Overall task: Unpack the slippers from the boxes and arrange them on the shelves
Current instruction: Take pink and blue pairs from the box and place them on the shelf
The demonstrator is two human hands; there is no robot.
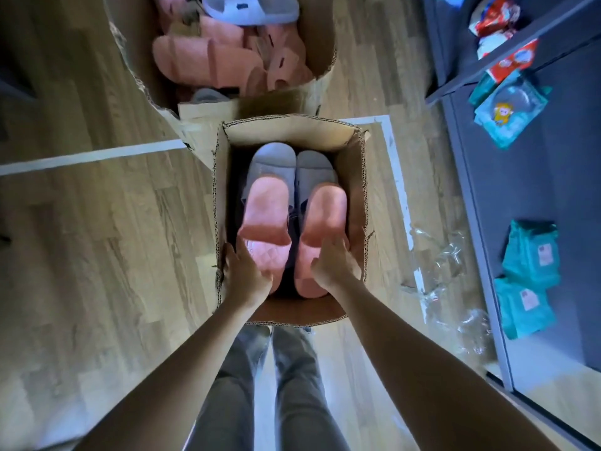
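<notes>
An open cardboard box (pixel 356 203) stands on the floor below me. Inside it lie two pink slippers side by side, the left pink slipper (pixel 265 213) and the right pink slipper (pixel 323 219), on top of a grey pair (pixel 294 164). My left hand (pixel 244 271) grips the near end of the left pink slipper, fingers curled round its edge. The near end of the right pink slipper is gripped by my right hand (pixel 335 262). A second, larger box (pixel 322 43) further away holds several pink slippers and a light grey one (pixel 250 9).
Dark shelves (pixel 536 190) run along the right, carrying teal packets (pixel 527 278) and red-and-white packets (pixel 497 17). Crumpled clear plastic (pixel 448 271) lies on the wooden floor beside the box. White tape lines cross the floor. My legs stand just behind the near box.
</notes>
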